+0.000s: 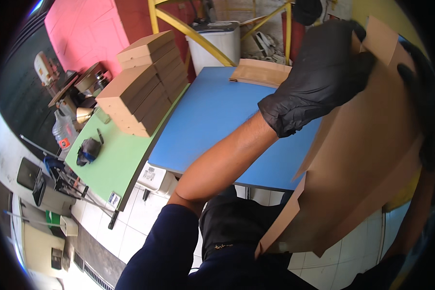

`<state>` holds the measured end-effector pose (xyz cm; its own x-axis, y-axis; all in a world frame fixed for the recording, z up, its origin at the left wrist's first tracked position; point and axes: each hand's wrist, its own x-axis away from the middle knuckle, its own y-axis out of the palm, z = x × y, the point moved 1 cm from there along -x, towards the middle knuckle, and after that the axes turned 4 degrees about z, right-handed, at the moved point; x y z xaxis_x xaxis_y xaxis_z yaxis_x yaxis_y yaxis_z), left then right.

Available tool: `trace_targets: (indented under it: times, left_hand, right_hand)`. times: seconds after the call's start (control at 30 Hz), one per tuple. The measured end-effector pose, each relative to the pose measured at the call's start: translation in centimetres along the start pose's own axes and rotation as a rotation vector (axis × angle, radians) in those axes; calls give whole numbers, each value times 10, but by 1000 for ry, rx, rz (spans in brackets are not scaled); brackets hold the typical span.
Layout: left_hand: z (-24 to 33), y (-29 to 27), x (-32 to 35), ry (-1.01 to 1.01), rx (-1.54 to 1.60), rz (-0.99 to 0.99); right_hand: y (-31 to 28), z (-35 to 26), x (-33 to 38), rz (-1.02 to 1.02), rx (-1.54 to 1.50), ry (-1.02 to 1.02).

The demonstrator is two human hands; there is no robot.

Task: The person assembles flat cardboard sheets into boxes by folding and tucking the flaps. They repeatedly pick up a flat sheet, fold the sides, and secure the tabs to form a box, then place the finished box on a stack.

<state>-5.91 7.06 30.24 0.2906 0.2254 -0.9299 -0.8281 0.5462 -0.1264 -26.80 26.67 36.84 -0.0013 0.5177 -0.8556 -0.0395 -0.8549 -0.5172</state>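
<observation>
I hold a flat brown cardboard box blank (367, 159) up in front of me, over the right part of the blue table (212, 121). My left hand (319, 77), in a black glove, grips the blank's upper left part near a folded flap. My right hand (420, 92), also in a black glove, holds the blank's right edge at the rim of the picture and is partly hidden behind the cardboard.
Two stacks of folded brown boxes (145, 82) stand on the green table (116, 159) at left. A pile of flat cardboard blanks (261, 72) lies at the blue table's far edge. A dark glove (88, 150) lies on the green table. Yellow frame bars (198, 36) and clutter stand behind.
</observation>
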Motion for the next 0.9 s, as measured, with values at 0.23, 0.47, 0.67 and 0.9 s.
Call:
trace_targets:
  times: [0.23, 0.47, 0.67, 0.9]
  left_hand:
    - [-57, -55, 41, -471, 162, -131]
    - [-90, -83, 87, -531, -43, -165]
    - [-114, -89, 111, -623, 99, 9]
    - [-131, -109, 101, -710, -42, -183]
  right_hand:
    - [45, 23, 71, -131, 178, 225]
    - [111, 6, 116, -252, -20, 371]
    - [134, -5, 114, -232, -22, 369]
    - [128, -6, 103, -427, -156, 288]
